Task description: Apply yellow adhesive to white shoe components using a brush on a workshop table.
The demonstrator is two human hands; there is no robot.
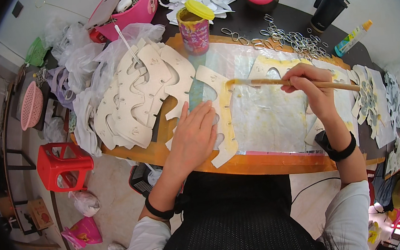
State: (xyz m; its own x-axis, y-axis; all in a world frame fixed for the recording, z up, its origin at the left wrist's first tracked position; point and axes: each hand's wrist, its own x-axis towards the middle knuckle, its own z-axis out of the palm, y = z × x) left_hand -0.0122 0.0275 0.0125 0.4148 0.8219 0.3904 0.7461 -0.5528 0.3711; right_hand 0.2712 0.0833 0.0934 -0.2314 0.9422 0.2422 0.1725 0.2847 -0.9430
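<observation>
My left hand [195, 133] lies flat with its fingers stretched out, pressing on a cream cut-out sheet piece [229, 139] with scalloped holes. A yellowish smear runs along the piece's right side. In my right hand [311, 87] is a long wooden-handled brush [269, 82], held nearly level. Its yellow-coated tip meets the upper right edge of the piece, or hovers just over it. Left of my left hand lies a fanned stack of similar cream pieces [124, 106]. An uncapped pink jar [195, 39] with yellow-smeared rim stands beyond, a yellow lid [199, 9] tilted at its top.
Yellow-stained white sheeting [269, 122] covers the table's middle, with more cream pieces on it. Metal rings [289, 40], a black cup [329, 9] and a glue bottle [354, 38] sit at the back right. A pink basket [147, 5] stands back left; a red stool [64, 165] is on the floor.
</observation>
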